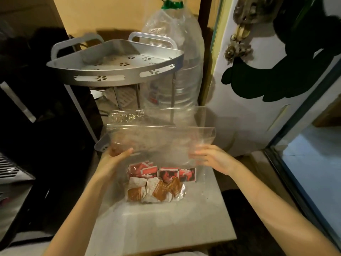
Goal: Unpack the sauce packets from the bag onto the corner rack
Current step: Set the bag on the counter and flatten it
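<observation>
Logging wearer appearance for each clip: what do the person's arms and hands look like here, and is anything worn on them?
Both forearms are bare up to the frame's lower edge, with no sleeves in view. The left hand and right hand wear no gloves, and no rings, watch or bracelet can be seen. No markings or bandages show on either arm. Motion blur softens the fingers, so fine details like nails cannot be judged.

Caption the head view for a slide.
Both hands, left hand and right hand, hold open the clear bag of sauce packets.
</observation>
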